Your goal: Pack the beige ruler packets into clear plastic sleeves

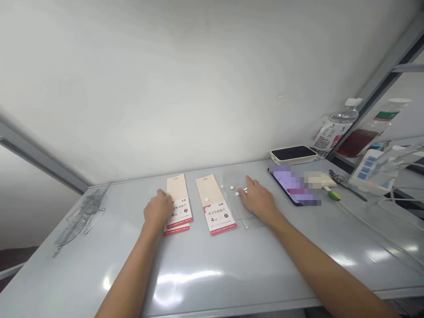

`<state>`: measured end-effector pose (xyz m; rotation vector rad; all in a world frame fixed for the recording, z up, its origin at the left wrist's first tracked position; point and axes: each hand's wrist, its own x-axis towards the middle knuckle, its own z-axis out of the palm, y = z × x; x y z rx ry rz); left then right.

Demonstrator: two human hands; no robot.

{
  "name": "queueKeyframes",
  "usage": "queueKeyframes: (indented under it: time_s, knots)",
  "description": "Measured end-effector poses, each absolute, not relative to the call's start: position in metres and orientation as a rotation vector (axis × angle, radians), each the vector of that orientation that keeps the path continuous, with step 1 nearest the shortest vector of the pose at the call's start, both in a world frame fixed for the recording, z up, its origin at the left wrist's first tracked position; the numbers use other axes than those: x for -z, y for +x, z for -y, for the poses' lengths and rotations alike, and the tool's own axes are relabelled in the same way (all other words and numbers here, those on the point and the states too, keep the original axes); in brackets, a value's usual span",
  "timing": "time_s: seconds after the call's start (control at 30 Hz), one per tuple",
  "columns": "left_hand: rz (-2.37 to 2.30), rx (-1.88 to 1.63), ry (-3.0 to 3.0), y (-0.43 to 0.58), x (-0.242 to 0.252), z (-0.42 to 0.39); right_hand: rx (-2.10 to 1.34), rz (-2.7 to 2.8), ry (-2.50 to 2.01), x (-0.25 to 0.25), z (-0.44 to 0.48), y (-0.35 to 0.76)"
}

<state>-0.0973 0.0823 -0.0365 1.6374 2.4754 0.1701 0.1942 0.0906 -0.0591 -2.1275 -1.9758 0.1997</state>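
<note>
My left hand [158, 210] lies curled on a stack of two cream-and-red paper ruler-set packets [179, 212], its fingers over the packet's edge. To the right, a single matching packet [215, 207] lies flat with a small white disc [206, 199] on it. My right hand [258, 198] rests with fingers apart on a clear plastic sleeve [240, 207]. Beside its fingertips, a couple of small white discs [237, 193] lie on or under the plastic.
A phone with a blurred screen [291, 187] lies right of the sleeve, with a black-topped power bank [293, 154] behind it. Bottles [334, 126] and a power strip [371, 172] with cables stand far right. Grey tape residue [81, 218] marks the grey table's left side.
</note>
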Motion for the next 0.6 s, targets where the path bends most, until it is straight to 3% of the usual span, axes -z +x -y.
queueKeyframes:
  time_s: [0.13,0.23,0.6]
  knots:
    - [-2.492,-0.350,1.878,-0.080,0.028,-0.073,-0.023,1.988,-2.018,0.055,-0.086,0.195]
    - [-2.238,-0.500,2.156,-0.050,0.027,-0.058,0.030,1.991,-1.776,0.049,-0.080,0.190]
    - [-1.950,-0.021,2.350,-0.004,0.048,-0.032,-0.212,2.135,-1.208,0.051,-0.057,0.159]
